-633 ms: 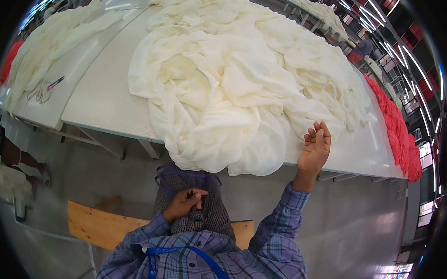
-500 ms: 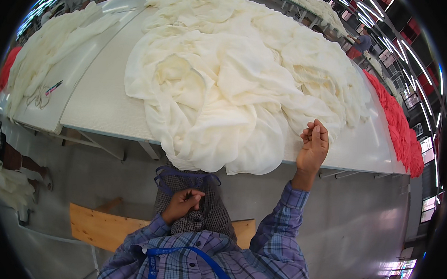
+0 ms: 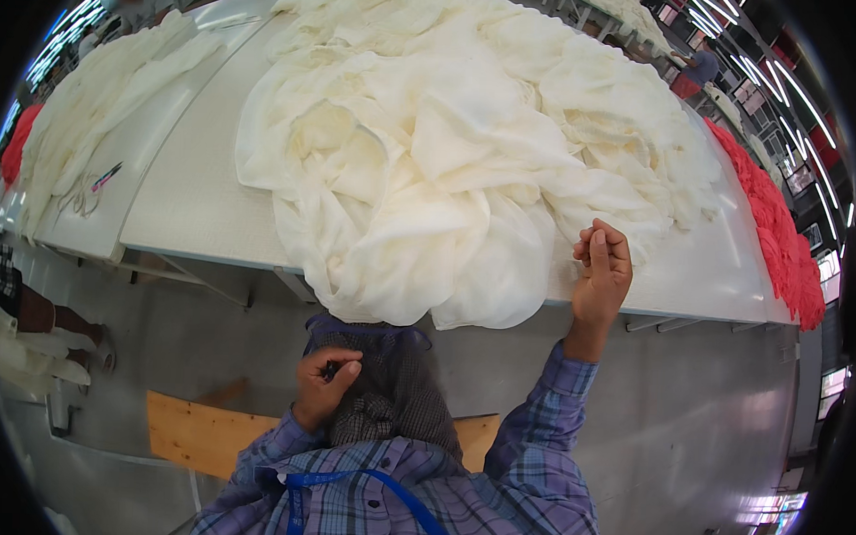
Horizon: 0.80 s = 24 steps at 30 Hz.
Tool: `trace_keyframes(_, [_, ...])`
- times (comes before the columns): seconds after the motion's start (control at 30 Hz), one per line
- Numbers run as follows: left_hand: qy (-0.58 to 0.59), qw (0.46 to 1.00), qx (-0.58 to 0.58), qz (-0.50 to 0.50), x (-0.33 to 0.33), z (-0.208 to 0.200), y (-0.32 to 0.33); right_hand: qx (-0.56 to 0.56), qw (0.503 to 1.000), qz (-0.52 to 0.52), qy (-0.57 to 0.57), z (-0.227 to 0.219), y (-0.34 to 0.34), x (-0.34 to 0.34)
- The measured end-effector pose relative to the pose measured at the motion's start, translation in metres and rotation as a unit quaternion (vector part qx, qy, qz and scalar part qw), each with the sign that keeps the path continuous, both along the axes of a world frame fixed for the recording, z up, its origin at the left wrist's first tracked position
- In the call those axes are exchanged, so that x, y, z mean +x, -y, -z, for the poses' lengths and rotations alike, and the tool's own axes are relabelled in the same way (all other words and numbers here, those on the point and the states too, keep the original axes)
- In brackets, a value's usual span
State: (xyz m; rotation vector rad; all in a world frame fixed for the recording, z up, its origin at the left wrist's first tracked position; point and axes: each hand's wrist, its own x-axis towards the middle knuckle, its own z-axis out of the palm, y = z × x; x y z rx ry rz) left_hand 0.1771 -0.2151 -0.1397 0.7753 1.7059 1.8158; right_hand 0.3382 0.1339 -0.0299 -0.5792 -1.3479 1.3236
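Note:
A big heap of cream-white thin cloth (image 3: 403, 172) lies in loose folds on the white table (image 3: 195, 193), and its near edge hangs over the front. My right hand (image 3: 604, 278) is raised by the right side of the cloth, thumb and fingertips pinched together. Whatever is in that pinch is too small to make out. Over my lap, below the hanging cloth, my left hand (image 3: 324, 385) is closed with thumb against curled fingers. I cannot make out anything held there. A dark blue strap (image 3: 414, 335) lies across my checked lap.
Red cloth (image 3: 769, 223) lies along the table's right end. Scissors (image 3: 77, 197) and a pen-like tool (image 3: 106, 176) rest at left, beside more cream cloth (image 3: 104, 96). A wooden bench (image 3: 196, 432) is under me. Another person's legs (image 3: 63, 325) show at left.
My left hand has moved left and slightly up, away from the middle of my lap. My right hand stays pinched in nearly the same place. The cloth heap lies much as before.

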Motion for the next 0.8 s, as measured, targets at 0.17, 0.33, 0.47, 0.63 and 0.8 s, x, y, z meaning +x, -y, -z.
trace_keyframes(0.17, [-0.027,0.997,0.057,-0.043,-0.008,-0.025,0.0,0.01,1.0,0.006,0.01,0.0,0.003,0.0])
trace_keyframes(0.33, [-0.073,0.991,0.046,-0.103,-0.013,-0.032,-0.006,0.013,1.0,-0.005,-0.002,0.003,0.0,0.005])
trace_keyframes(0.47, [-0.102,0.981,0.068,-0.151,-0.016,-0.033,-0.017,0.028,0.999,-0.013,-0.013,0.006,-0.001,0.007])
trace_keyframes(0.63, [-0.054,0.983,0.073,-0.16,-0.017,-0.045,-0.026,0.078,0.994,0.046,-0.068,0.014,0.018,0.005])
trace_keyframes(0.8, [0.01,0.992,0.064,-0.104,-0.021,-0.046,-0.021,0.048,0.973,-0.125,-0.187,0.045,0.086,0.019])
